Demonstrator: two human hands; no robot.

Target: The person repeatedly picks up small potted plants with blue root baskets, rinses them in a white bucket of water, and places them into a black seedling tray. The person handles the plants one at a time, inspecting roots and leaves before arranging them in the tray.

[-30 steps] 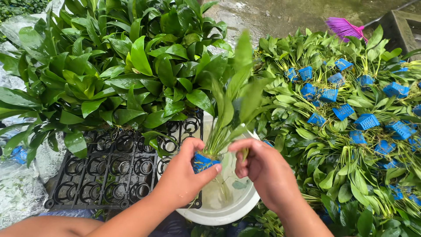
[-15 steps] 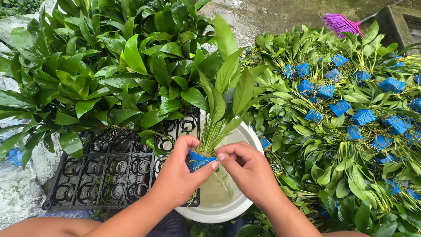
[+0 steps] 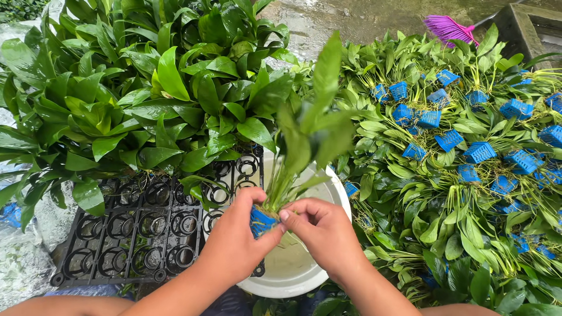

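Observation:
My left hand [image 3: 237, 240] grips a small blue net pot [image 3: 260, 221] with a green leafy plant [image 3: 307, 137] standing upright out of it. My right hand [image 3: 322, 231] pinches at the plant's base beside the pot, its fingertips touching the stems. Both hands hover over a white bowl [image 3: 298, 270] that has cloudy water in it. A black plastic tray [image 3: 146, 231] with round holes lies to the left, partly filled with broad-leaved plants [image 3: 146, 88].
On the right lies a heap of potted plants on their sides, with several blue net pots [image 3: 448, 139] showing among the leaves. A purple broom head [image 3: 448, 26] rests on wet concrete at the top right. Clear plastic sheeting [image 3: 17, 257] lies at the left.
The plant has tilted from leaning left to standing more upright and shifted slightly right. My right hand has closed in on the stem base beside the pot.

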